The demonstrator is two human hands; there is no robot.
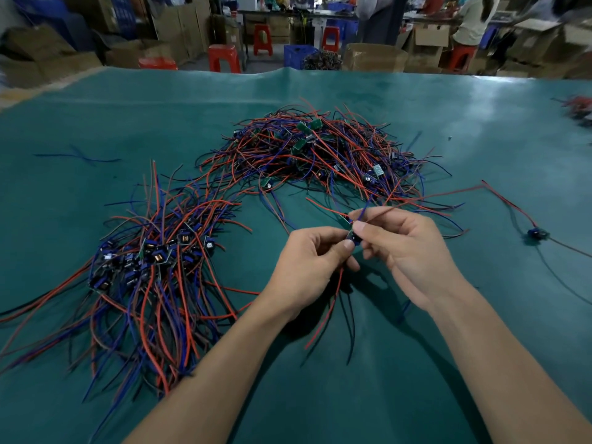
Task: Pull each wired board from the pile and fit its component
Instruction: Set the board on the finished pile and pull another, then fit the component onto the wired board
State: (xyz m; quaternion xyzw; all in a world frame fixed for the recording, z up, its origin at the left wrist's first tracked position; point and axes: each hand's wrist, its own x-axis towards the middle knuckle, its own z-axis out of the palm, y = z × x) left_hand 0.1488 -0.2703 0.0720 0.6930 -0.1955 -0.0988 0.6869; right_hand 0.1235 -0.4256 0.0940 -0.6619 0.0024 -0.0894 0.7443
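Both hands pinch one small wired board (350,233) at table centre, left hand (312,261) at seven o'clock, right hand (402,243) at three; light, floppy leads; grip board edges.

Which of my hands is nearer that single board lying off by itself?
Right. The right hand sits between the lone board and the left hand, which is farther away.

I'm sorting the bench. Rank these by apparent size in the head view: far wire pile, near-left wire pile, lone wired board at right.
1. far wire pile and near-left wire pile: similar; nearness makes ranking unsure.
2. lone wired board: clearly smallest.
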